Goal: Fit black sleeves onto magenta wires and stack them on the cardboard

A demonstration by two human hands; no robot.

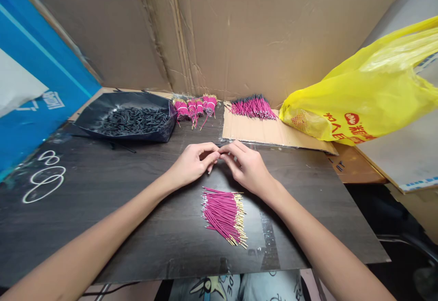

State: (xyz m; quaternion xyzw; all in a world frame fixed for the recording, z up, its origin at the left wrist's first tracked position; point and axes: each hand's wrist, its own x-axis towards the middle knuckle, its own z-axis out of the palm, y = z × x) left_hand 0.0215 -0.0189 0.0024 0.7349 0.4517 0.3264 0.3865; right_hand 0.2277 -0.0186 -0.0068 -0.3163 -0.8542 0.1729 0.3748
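Note:
My left hand (195, 161) and my right hand (247, 164) meet above the middle of the dark table, thumbs and forefingers pinched together fingertip to fingertip. A small dark bit shows at the fingertips, but the fingers hide most of what they hold. Just below the hands lies a loose pile of short pink wires (222, 212), with gold tips on the right and silvery ends on the left. Beyond the left hand stands a black open bag (164, 133) holding many small black tubes (133, 120). Pink wires with black ends (253, 107) lie in a row on a cardboard sheet (249, 132).
Several banded bundles of pink wire (195, 108) stand at the back. White rubber bands (44, 182) lie at the left on the dark table (153, 228). A yellow plastic bag (342, 95) rests at the right. Cardboard (256, 31) walls the back.

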